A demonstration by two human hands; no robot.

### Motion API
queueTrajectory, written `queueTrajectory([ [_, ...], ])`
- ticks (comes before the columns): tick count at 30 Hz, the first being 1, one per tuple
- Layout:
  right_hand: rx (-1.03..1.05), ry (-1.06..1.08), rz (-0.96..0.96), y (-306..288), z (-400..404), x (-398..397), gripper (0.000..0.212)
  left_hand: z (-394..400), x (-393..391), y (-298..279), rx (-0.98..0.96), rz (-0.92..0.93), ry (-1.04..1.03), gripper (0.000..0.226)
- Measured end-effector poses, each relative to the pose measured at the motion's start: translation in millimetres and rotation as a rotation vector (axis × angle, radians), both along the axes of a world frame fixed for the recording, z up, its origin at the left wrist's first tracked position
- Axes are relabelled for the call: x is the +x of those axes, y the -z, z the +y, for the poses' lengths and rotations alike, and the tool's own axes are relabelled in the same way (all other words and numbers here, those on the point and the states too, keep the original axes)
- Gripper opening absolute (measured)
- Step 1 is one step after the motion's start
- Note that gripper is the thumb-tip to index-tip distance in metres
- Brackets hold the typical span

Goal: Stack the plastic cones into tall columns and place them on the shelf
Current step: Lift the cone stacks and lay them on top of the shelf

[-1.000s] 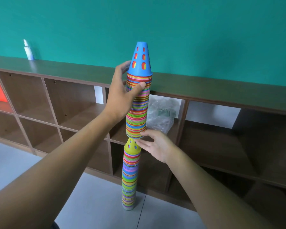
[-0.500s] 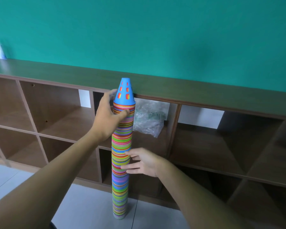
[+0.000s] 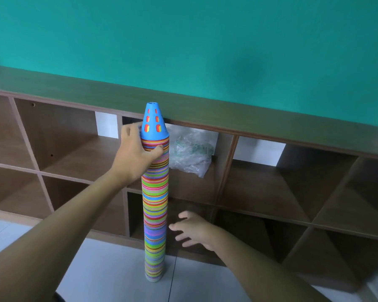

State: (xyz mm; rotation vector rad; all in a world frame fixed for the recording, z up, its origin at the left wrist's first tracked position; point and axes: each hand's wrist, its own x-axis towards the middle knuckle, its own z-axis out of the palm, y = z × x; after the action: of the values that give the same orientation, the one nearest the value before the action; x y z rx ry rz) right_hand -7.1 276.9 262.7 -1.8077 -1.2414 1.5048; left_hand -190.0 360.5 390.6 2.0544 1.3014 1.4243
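One tall column of stacked plastic cones (image 3: 155, 214), striped in many colours, stands upright on the grey floor in front of the shelf. A blue cone (image 3: 153, 123) with small slots caps it. My left hand (image 3: 135, 153) grips the column just under the blue cone, thumb in front and fingers behind. My right hand (image 3: 194, 231) hovers open to the right of the column's lower half, fingers spread and a small gap away from it. The brown wooden shelf (image 3: 238, 125) with open cubbies runs behind the column.
A crumpled clear plastic bag (image 3: 191, 152) lies in the upper cubby just right of the column. The other cubbies look bare. A teal wall rises behind the shelf top. A tile seam (image 3: 172, 277) runs along the floor beside the column's base.
The upper cone stack has slid down over the lower one, forming a single column. My right hand let go of the column and moved down and away to the right.
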Motion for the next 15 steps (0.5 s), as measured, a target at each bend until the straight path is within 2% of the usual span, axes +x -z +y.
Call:
queueTrajectory([
  [4, -0.049, 0.009, -0.082, 22.2, -5.2, -3.0, 0.071, -4.7, -26.5, 1.2, -0.022, -0.020, -0.027, 0.065],
  [7, -0.009, 0.048, -0.084, 40.7, -1.6, -16.2, 0.059, -5.6, -49.7, 4.8, -0.080, -0.042, -0.045, 0.061],
  [11, 0.058, 0.255, 0.006, 75.2, -1.8, -35.9, 0.016, -4.3, -79.3, 10.8, -0.150, -0.088, -0.076, 0.061],
  [13, 0.051, 0.336, 0.036, 96.0, -2.2, -39.1, 0.024, -3.1, -92.8, 13.1, -0.179, -0.152, -0.074, 0.059],
  [15, 0.019, 0.410, 0.085, 115.1, -3.8, -39.2, 0.030, -3.8, -104.6, 17.1, -0.236, -0.311, -0.025, 0.062],
])
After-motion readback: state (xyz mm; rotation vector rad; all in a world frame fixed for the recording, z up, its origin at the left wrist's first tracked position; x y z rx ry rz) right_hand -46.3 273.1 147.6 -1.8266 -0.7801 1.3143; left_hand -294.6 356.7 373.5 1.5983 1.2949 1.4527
